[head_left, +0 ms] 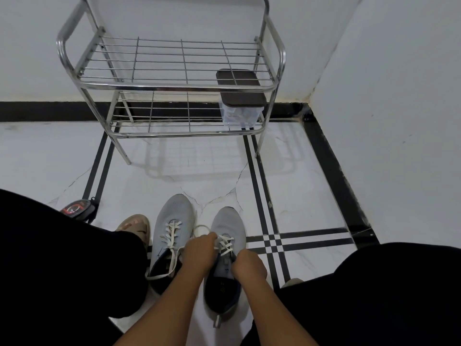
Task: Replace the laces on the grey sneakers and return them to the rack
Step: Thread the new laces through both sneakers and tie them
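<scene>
Two grey sneakers stand side by side on the white floor between my knees. The left sneaker [172,221] has loose white laces [171,233] trailing off its left side. The right sneaker [230,223] carries a white lace [225,243] across its eyelets. My left hand [199,250] pinches that lace at the shoe's left edge, with a loop lying just beyond its fingers. My right hand [249,265] is curled at the shoe's right collar, and what its fingers hold is hidden. The metal shoe rack [174,86] stands ahead against the wall.
A clear plastic box with a dark lid [239,96] sits on the rack's lower shelf at the right. A red and black object [77,208] lies on the floor at the left. A beige slipper [136,227] is beside the left sneaker. Walls close the corner at the right.
</scene>
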